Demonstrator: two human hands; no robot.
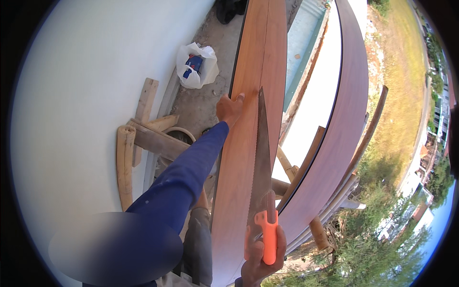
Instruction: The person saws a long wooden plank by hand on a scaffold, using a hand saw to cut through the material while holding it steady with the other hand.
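Left hand: the person's left hand, at the end of a blue sleeve, grasps the near-wall edge of a long reddish-brown wooden board, thumb on top, other fingers mostly hidden.
Right hand: the person's right hand is closed around the handle of a hand saw with an orange handle and grey toothed blade.
Saw: lengthwise over the board, tip pointing away from the person, teeth facing left; its tip meets a thin dark line along the wood.
Right side: a second, darker reddish-brown board runs beside the first, with a gap between.
Left side: weathered wooden supports stand by a smooth white wall.
Floor: an open white plastic bag holds a blue item.
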